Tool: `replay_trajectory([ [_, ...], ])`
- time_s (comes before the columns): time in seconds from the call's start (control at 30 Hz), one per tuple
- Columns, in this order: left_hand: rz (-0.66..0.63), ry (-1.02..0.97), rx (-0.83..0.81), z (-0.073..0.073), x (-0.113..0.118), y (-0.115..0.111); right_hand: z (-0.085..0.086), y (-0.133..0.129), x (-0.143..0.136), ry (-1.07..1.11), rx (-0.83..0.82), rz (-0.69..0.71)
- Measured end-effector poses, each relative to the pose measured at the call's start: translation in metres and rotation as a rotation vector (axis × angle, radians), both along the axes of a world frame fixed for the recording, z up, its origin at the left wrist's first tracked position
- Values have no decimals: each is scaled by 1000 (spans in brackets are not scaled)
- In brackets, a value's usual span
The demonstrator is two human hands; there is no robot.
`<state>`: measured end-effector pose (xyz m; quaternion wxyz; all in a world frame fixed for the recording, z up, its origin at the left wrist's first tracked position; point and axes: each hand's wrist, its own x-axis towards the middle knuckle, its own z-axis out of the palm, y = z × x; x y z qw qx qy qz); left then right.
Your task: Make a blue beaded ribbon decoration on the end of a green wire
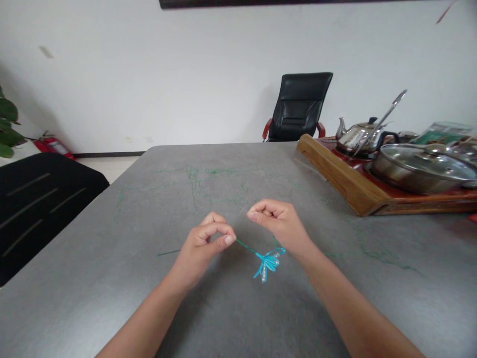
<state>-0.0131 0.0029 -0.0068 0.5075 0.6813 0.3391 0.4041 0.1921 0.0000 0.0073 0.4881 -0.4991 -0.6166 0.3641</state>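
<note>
My left hand (pixel 208 241) pinches the green stem of a blue artificial flower (pixel 268 261) between thumb and fingertips. The flower head points right and slightly down, its narrow petals edged with pale, shiny beads. Behind the left hand, the stem's thin end sticks out to the left. My right hand (pixel 279 219) is closed in a pinch, above and to the right of the left fingertips. A faint, fine strand seems to show beside its fingertips, but what it holds is too small to make out. The flower head lies just below the right wrist.
Loose green threads (pixel 197 186) are scattered over the grey table (pixel 112 278). At the right, a wooden tray (pixel 335 174) carries a metal teapot (pixel 359 136) and a lidded pan (pixel 421 169). Beyond stands a black chair (pixel 303 107); another dark chair (pixel 48 199) is at left.
</note>
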Motion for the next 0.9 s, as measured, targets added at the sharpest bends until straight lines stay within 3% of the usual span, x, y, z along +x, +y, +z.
replay_trajectory([
  [0.2, 18, -347, -331, -2, 4, -2, -25, 11, -12, 108, -139, 91],
  [0.3, 3, -532, -535, -2, 5, 1, -32, 12, -15, 70, -193, 185],
  [0.37, 60, -628, -606, -3, 5, 5, -33, 12, -14, 25, -197, 211],
  [0.47, 169, -680, -623, -5, 4, 10, -31, 10, -11, -64, -147, 180],
  [0.6, 200, -646, -621, -8, 6, 7, -30, 1, -25, -178, 97, 48],
  [0.77, 207, -507, -531, -11, 14, -3, -37, -16, -58, 283, -15, -16],
  [0.9, 262, -390, -372, -11, 16, -5, -41, -17, -63, 546, -161, -18],
])
